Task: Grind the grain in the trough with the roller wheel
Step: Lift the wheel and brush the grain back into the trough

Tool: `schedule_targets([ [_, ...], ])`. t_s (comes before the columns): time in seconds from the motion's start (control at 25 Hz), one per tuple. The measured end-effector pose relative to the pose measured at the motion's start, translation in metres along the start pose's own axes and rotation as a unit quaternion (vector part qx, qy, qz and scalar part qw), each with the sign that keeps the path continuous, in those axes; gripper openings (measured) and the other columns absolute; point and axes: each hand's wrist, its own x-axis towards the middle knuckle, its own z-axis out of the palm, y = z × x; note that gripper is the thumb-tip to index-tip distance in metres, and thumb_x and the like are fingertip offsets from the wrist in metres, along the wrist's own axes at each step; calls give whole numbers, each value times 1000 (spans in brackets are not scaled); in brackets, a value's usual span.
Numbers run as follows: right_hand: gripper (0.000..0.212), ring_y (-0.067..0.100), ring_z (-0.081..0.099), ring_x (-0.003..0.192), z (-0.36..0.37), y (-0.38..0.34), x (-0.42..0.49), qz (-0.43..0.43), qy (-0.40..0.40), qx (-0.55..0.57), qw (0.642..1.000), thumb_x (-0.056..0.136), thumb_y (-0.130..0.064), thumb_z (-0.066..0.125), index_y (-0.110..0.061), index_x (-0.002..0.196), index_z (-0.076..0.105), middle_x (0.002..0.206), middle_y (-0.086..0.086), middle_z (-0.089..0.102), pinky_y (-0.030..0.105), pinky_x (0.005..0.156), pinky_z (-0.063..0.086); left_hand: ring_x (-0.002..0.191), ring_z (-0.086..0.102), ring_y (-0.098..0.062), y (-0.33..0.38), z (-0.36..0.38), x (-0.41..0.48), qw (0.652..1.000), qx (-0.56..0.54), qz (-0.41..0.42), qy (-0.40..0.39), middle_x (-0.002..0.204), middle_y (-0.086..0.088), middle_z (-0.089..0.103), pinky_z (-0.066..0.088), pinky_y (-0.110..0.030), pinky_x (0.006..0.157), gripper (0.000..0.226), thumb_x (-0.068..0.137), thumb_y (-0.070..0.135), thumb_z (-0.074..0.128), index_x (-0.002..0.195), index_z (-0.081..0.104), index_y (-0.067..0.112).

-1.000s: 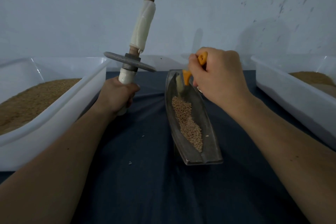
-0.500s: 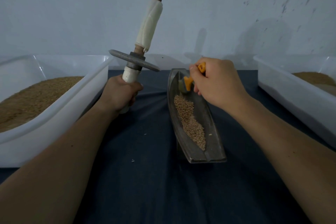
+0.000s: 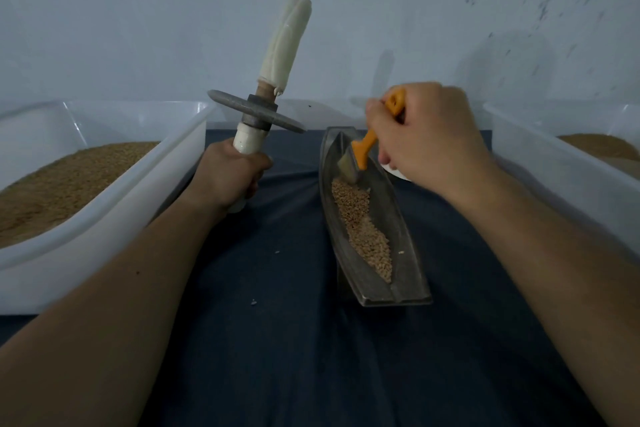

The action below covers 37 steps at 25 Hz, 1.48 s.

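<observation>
The left hand (image 3: 228, 180) is curled tight round the lower white-wrapped handle of the roller wheel (image 3: 257, 114). It holds the tool off the cloth and tilted, with the grey disc edge-on and the upper handle leaning up and to the right. The wheel is left of the trough (image 3: 394, 218) and not touching it. The right hand (image 3: 427, 140) grips the orange handle of a small brush (image 3: 366, 146), fingers closed round it, and the bristles point down into the far end of the trough, at the far edge of the grain (image 3: 360, 225). The grain lies in a narrow strip along the groove of the grey, boat-shaped trough, which stands on a dark blue cloth (image 3: 277, 340). A white tub (image 3: 114, 198) holding brown grain sits to the left, and another tub (image 3: 540, 177) sits to the right. A pale wall (image 3: 138, 28) rises behind.
</observation>
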Motion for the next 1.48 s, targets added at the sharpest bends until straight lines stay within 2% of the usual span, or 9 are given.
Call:
schedule_targets([
  [0.2, 35, 9, 56, 38, -68, -32, -15, -33, 72, 82, 993, 91, -30, 51, -5, 70, 63, 50, -5, 60, 25, 37, 45, 48, 51, -18, -1, -1, 1, 1000, 2, 0, 4, 57, -3, 58, 47, -33, 48, 19, 76, 24, 74, 75, 59, 12],
  [0.32, 38, 19, 43, 30, -83, -49, -30, -17, 55, 108, 992, 87, -32, 48, -1, 68, 56, 46, 11, 49, 27, 30, 38, 48, 52, -16, 0, -1, 1, 1000, 3, -5, 2, 57, -1, 59, 47, -32, 47, 19, 75, 24, 74, 76, 60, 13],
  [0.52, 43, 11, 56, 37, -59, -64, -62, -57, 13, -32, 998, 98, -41, 45, -20, 60, 51, 48, 3, 55, 31, 39, 50, 46, 49, -17, 2, 1, -1, 1000, 12, 1, -4, 56, -4, 57, 43, -30, 44, 18, 73, 22, 73, 74, 57, 14],
  [0.72, 42, 21, 67, 61, -18, -43, -52, -10, -25, -66, 997, 107, -40, 42, -12, 81, 58, 65, 4, 65, 41, 66, 58, 47, 50, -17, 2, 2, 2, 1000, 19, -9, -10, 57, -5, 58, 45, -32, 46, 18, 72, 23, 73, 75, 58, 14],
  [0.84, 39, 9, 64, 54, -30, -37, -34, -12, 37, -44, 998, 107, -39, 47, -16, 78, 60, 62, -1, 64, 26, 59, 56, 47, 50, -17, 1, 1, 2, 1000, 6, -9, -4, 55, -4, 56, 45, -32, 47, 18, 74, 21, 73, 73, 57, 13],
  [0.96, 41, 14, 65, 52, -51, -37, -18, -37, 109, -30, 993, 104, -40, 47, -13, 77, 63, 60, 2, 63, 35, 58, 57, 47, 50, -16, 0, 0, 2, 1000, -2, -6, 1, 55, -3, 57, 46, -32, 47, 17, 75, 22, 73, 74, 58, 13],
  [1.12, 39, 16, 65, 49, -42, -41, -24, -22, 50, -33, 998, 101, -35, 48, -16, 67, 56, 54, 1, 59, 32, 50, 56, 47, 48, -17, -1, 0, 3, 1000, -15, -3, 2, 54, -3, 55, 44, -32, 48, 19, 75, 22, 73, 72, 57, 13],
  [1.24, 41, 21, 66, 56, -20, -37, -24, -3, 0, -77, 997, 104, -34, 45, -10, 72, 54, 61, 6, 64, 39, 62, 58, 47, 48, -18, -3, 0, 4, 1000, -19, -3, -2, 54, -4, 55, 45, -33, 48, 21, 72, 25, 74, 72, 57, 13],
  [1.48, 39, 16, 66, 52, -23, -40, -13, -51, 86, -19, 995, 103, -35, 46, -18, 67, 47, 57, 3, 60, 40, 57, 57, 47, 52, -18, -7, -2, 9, 1000, -9, -11, -7, 56, -2, 58, 48, -34, 47, 24, 68, 31, 76, 75, 60, 14],
])
